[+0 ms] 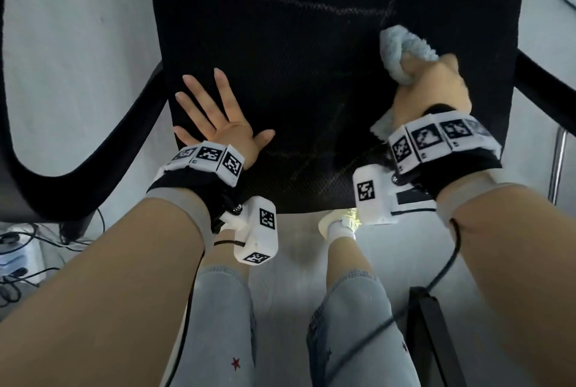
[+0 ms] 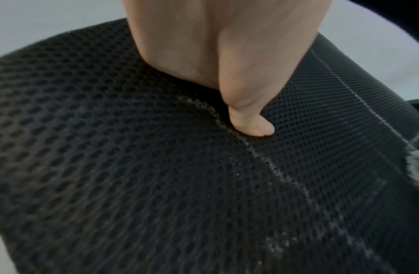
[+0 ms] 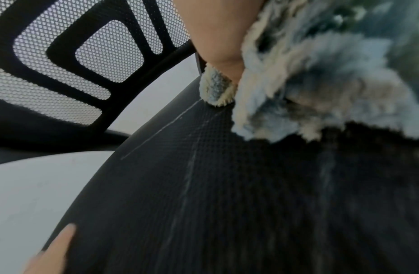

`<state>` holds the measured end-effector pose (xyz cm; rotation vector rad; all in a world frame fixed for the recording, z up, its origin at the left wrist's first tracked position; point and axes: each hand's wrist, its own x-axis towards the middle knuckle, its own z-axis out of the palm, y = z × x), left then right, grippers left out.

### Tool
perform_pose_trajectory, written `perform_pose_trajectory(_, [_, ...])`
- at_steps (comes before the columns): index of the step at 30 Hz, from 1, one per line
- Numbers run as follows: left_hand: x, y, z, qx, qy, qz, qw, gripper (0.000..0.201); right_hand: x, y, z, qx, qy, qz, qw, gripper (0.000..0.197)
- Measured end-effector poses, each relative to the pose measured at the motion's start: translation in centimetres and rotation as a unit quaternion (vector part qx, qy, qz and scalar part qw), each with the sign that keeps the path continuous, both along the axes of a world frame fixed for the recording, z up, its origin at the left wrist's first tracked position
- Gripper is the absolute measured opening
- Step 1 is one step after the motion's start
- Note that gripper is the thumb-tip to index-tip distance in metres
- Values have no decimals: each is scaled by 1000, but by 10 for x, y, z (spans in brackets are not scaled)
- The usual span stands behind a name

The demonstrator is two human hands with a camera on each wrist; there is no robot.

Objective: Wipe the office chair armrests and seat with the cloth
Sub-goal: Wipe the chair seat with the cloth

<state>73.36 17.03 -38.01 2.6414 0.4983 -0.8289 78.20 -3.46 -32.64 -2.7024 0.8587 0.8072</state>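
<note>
The black mesh chair seat fills the middle of the head view, with pale chalky streaks across it. My left hand lies flat on the seat's front left part, fingers spread; the thumb presses the mesh. My right hand grips a bunched light blue fluffy cloth on the seat's right side. In the right wrist view the cloth touches the seat near a thin white line. Black armrests stand at the left and right.
The mesh backrest rises behind the seat. Cables and a box lie on the pale floor at the lower left. A chrome chair leg and a black object stand at the right. My legs and a shoe are below the seat's front edge.
</note>
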Motion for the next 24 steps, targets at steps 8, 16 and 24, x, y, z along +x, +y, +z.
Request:
perform_pose_trajectory(8, [3,-3,10,27,57,-7,998,110,-40,74,-12,138,6,286,948,48])
perform_pose_trajectory(16, [30,-11,33,-55,49,85,994,128,8,34,23,52,-274,112,954,24])
perform_pose_trajectory(24, [72,-5,22,-14,32,25,999,150,48,50,-4,139,-241,314,908,42])
